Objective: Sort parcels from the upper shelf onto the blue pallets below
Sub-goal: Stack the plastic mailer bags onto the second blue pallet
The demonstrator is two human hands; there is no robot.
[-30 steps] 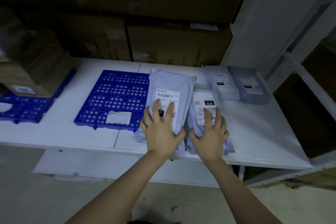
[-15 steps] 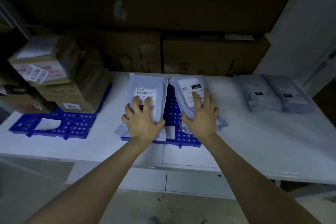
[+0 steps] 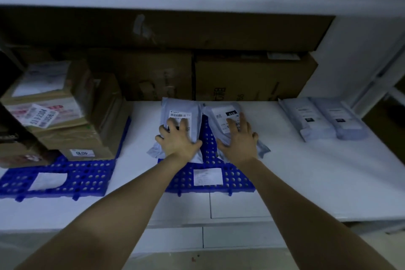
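At lower left, the stacked cardboard boxes crowd their blue pallet; I see no trouble there. Mid-frame, my left hand lies flat, fingers spread, on the left grey parcel, whose near corner hangs off the centre pallet onto the counter. My right hand presses the right grey parcel likewise, and that corner overhangs too. I judge the slick film could slide under flat palms, leaving both half off.

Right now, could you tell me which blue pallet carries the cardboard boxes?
The left pallet, stacked with cardboard boxes; the centre pallet holds two grey mailers instead.
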